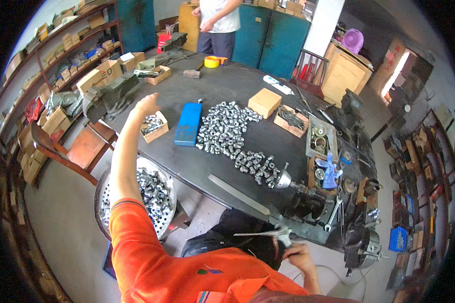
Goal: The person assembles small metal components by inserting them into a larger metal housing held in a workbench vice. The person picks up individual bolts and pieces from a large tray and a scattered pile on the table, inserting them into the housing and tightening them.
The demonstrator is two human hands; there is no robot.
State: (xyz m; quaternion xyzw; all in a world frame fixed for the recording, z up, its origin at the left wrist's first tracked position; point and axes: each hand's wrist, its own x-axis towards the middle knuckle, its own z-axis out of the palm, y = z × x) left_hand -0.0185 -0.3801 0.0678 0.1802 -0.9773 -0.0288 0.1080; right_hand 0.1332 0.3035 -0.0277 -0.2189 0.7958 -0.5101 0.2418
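Note:
My left hand reaches out over a small open box of small metal parts at the table's left edge. Its fingers look stretched out, and I see nothing in them. Close to my body, my right hand is closed on what looks like a vernier caliper, its long thin beam pointing left. A small ridged metal piece shows at the tool's head; whether it is held there I cannot make out. A big pile of shiny metal fittings lies mid-table, beside a flat blue case.
Under my left arm stands a perforated round basin of fittings. A steel ruler-like strip lies along the near edge. Rightward are a vise, a wrench and a parts tray. Another person stands across the table.

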